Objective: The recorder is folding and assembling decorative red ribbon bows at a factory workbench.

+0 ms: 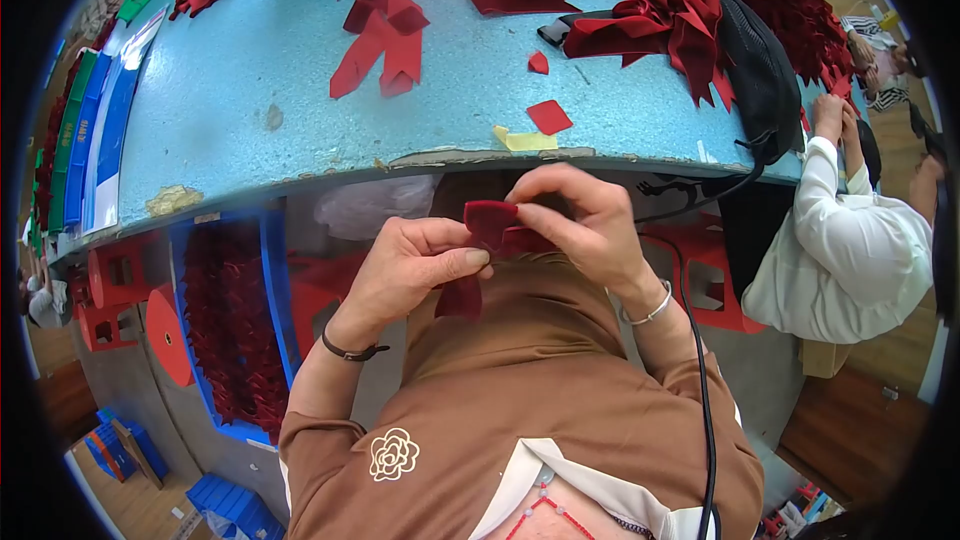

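Over my lap, just off the table's near edge, both hands hold a dark red ribbon bow (pixel 490 222). My left hand (pixel 425 265) pinches its middle between thumb and fingers, and a ribbon tail hangs below it. My right hand (pixel 585 225) grips the bow's loop at the right side with thumb and forefinger. The fingers hide part of the bow's centre. On the blue table (pixel 270 70) ahead lie a red ribbon bow with notched tails (pixel 390 40) and a heap of similar bows (pixel 660 10).
Two small red scraps (pixel 549 117) lie near the edge by yellow tape (pixel 525 139). A black pouch (pixel 757 70) and cable (pixel 690 300) are at right. A blue crate of red bows (pixel 230 330) stands at left. A co-worker in white (pixel 840 250) sits at right.
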